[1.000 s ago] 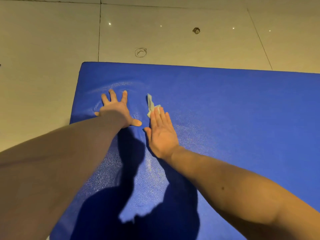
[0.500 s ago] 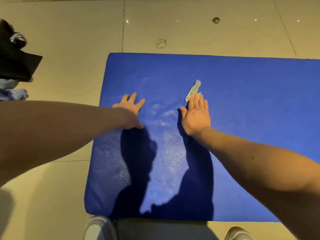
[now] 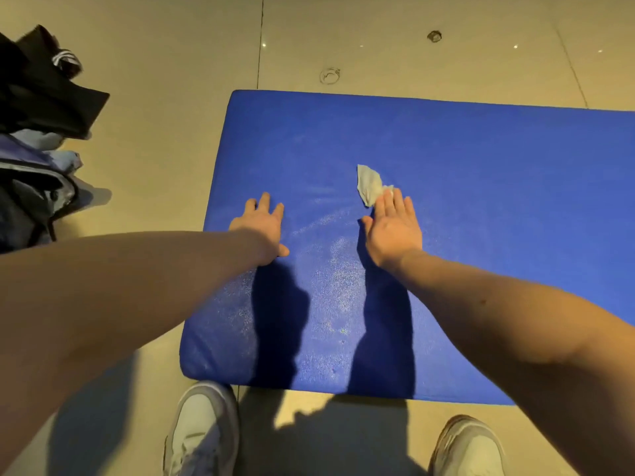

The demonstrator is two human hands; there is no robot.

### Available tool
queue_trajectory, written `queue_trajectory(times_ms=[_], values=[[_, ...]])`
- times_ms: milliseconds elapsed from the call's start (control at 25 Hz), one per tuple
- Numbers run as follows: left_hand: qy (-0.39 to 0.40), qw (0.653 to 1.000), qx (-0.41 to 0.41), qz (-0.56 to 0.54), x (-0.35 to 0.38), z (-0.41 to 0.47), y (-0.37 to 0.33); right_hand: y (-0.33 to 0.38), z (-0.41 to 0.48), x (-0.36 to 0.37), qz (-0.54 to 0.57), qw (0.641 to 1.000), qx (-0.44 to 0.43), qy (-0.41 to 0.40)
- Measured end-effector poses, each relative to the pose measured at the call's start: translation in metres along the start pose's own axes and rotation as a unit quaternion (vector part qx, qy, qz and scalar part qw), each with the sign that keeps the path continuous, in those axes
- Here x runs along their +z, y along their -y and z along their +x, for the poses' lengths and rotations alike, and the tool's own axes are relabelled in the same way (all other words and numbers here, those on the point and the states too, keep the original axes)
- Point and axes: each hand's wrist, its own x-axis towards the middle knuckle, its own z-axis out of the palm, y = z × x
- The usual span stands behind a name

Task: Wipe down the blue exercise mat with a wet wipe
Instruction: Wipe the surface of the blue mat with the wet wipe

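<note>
The blue exercise mat (image 3: 481,201) lies flat on the tiled floor, its left end in front of me. My right hand (image 3: 395,228) lies flat on it with straight fingers, pressing a crumpled white wet wipe (image 3: 369,183) that sticks out past the fingertips. My left hand (image 3: 263,228) rests flat on the mat near its left edge, fingers spread, holding nothing. Damp streaks glisten on the mat between and below the hands.
A pile of dark and blue clothing or bags (image 3: 37,139) sits on the floor at the left. Two white shoes (image 3: 202,431) (image 3: 470,448) stand at the mat's near edge. Small round marks (image 3: 330,76) dot the beige tiles beyond the mat.
Both hands have slid back toward me along the mat, the wipe dragged under my right fingers. The view has pulled back and down, bringing the shoes and clothing pile into sight.
</note>
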Motion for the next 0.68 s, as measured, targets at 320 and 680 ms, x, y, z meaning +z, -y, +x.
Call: queue_trajectory(times_ms=[320, 680], values=[[0.015, 1.0, 0.01, 0.001, 0.021, -0.036, -0.033, 0.012, -0.045, -0.047, 0.077, 0.995, -0.063, 0.027], [0.001, 0.999, 0.004, 0.035, 0.033, -0.026, -0.031, 0.009, -0.012, -0.03, 0.113, 0.992, 0.054, -0.008]])
